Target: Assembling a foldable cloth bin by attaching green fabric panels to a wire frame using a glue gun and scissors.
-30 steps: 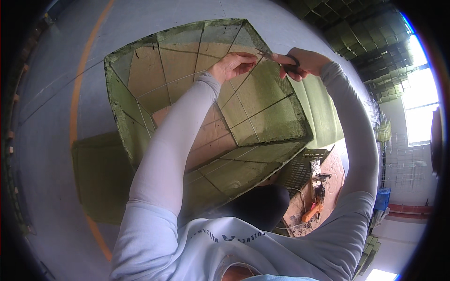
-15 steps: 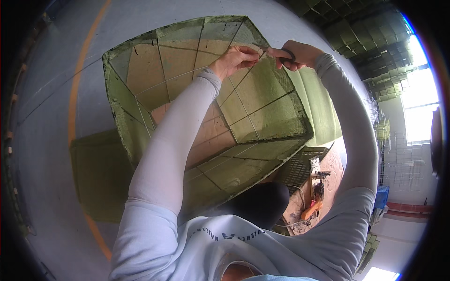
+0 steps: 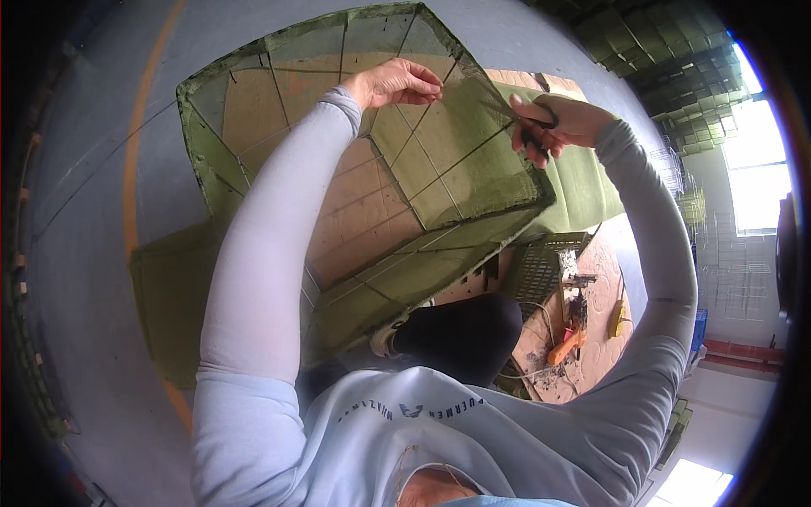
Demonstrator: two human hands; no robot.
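Note:
A large open box frame of thin wires with green mesh walls point(image 3: 498, 190) stands in front of me, its rim wrapped in darker green. My left hand point(image 3: 395, 84) is over its far part, fingertips pinched together. Whatever they hold, if anything, is too small to make out. Near the box's right rim, my right hand point(image 3: 568, 123) grips a pair of scissors point(image 3: 547, 113) by its dark handles. The blades point left toward the mesh and are hard to see against it.
Beside my knee lies a cardboard sheet point(image 3: 604, 342) with an orange-handled tool point(image 3: 564, 348), a yellow tool point(image 3: 617, 319) and a cord. A green crate point(image 3: 534, 269) stands there. Folded green mesh point(image 3: 173, 313) lies left; stacked green boxes point(image 3: 667, 76) rise at far right.
My hands have moved apart: the left one left, the right one with the scissors right and down. The mesh box has shifted slightly up and left in view.

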